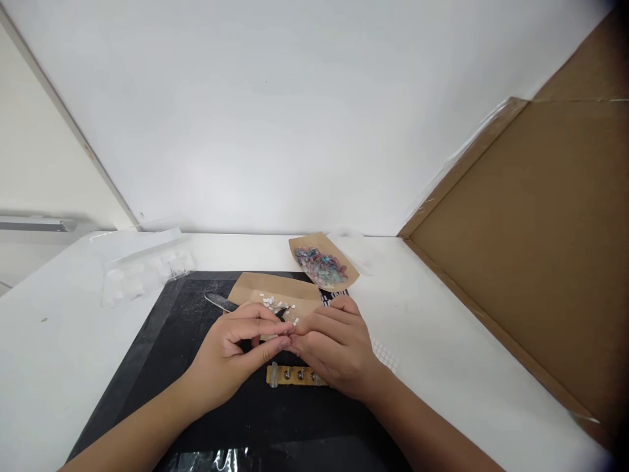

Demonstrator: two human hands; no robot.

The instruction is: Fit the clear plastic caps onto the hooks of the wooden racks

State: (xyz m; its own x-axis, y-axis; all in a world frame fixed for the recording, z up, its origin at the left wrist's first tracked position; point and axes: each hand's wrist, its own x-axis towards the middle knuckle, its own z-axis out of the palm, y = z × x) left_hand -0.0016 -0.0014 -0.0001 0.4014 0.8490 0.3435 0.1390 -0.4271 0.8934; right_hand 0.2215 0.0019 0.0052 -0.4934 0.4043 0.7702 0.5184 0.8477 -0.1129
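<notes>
My left hand [236,351] and my right hand [339,344] meet fingertip to fingertip above the black mat [196,360]. Both are pinched closed around something too small and hidden to name. Just below them lies a yellow strip [293,375] with round metal spots and a clear nail-shaped piece [274,375] standing across its left end; my right hand covers its right end. Behind the fingers, a brown paper sheet [250,285] holds small white bits [269,301] and a dark item. A grey nail file [221,302] sticks out beyond my left hand.
Farther back, a brown paper [351,274] bears many coloured nail-shaped pieces [319,265]. A clear plastic box [147,269] stands at the back left. A sheet of small white squares [384,354] lies right of my right hand. Cardboard [531,262] borders the table's right side.
</notes>
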